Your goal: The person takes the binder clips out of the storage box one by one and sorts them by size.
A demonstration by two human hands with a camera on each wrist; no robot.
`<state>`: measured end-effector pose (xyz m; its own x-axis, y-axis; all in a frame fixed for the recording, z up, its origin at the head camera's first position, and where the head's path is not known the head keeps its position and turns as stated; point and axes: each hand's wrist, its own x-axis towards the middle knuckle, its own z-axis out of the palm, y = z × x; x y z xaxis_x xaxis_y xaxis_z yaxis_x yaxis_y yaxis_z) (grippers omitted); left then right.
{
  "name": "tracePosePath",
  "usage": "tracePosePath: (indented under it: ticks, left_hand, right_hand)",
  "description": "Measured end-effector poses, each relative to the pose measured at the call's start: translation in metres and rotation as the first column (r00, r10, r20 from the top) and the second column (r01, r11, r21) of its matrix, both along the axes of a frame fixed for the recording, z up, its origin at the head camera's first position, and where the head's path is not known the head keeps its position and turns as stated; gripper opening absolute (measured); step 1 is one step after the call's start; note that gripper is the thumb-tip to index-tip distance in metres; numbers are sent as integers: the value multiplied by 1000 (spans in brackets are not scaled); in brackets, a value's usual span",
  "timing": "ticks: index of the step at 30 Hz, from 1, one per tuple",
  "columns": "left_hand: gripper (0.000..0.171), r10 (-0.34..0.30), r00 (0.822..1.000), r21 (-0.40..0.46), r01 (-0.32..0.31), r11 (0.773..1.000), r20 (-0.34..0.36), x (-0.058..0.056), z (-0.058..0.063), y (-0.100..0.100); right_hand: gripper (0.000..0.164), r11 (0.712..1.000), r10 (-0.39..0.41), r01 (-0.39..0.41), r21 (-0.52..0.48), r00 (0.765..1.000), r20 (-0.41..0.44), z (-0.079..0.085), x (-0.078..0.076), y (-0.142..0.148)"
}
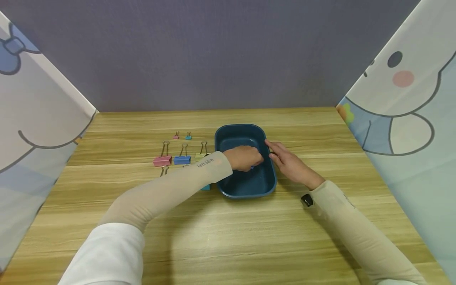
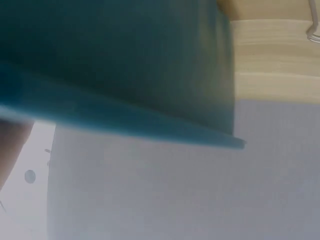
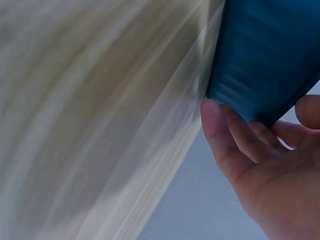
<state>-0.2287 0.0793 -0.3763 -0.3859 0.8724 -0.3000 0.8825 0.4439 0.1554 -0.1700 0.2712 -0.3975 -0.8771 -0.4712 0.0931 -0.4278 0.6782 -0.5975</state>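
In the head view my left hand [image 1: 244,158] is inside the dark blue plastic box [image 1: 246,195], palm down with fingers curled. A bit of a blue binder clip [image 1: 252,167] shows under its fingertips; the hand covers most of it. The left wrist view holds only the box wall [image 2: 125,112], close and blurred. My right hand [image 1: 290,161] lies along the box's right side, its fingertips at the rim. Seen from the right wrist, the fairly straight fingers [image 3: 215,125] rest against the outer wall.
Left of the box stand binder clips: pink [image 1: 162,161], blue [image 1: 182,160], pale yellow [image 1: 200,156], and partly hidden ones under the left forearm. Two small clips, pink [image 1: 176,137] and teal [image 1: 188,137], sit behind. A grey panel [image 1: 221,55] closes off the table's back.
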Motion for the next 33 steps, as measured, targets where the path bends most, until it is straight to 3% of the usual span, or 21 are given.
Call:
tracePosePath:
  ticks: [9, 18, 26, 33]
  left_hand:
    - [25, 30, 997, 68, -35, 997, 76, -5, -3, -9]
    - [19, -5, 996, 170, -10, 985, 86, -8, 13, -20]
    - [9, -14, 997, 320, -12, 947, 80, -15, 31, -43]
    - [10, -24, 998, 450, -2, 893, 52, -22, 53, -66]
  right_hand:
    - [49, 1000, 14, -14, 8, 1000, -4, 0, -2, 0]
    - [49, 1000, 23, -22, 11, 1000, -3, -1, -5, 1]
    - [49, 1000, 7, -7, 23, 1000, 13, -2, -5, 6]
    - [49, 1000, -9, 9, 27, 1000, 24, 3, -3, 12]
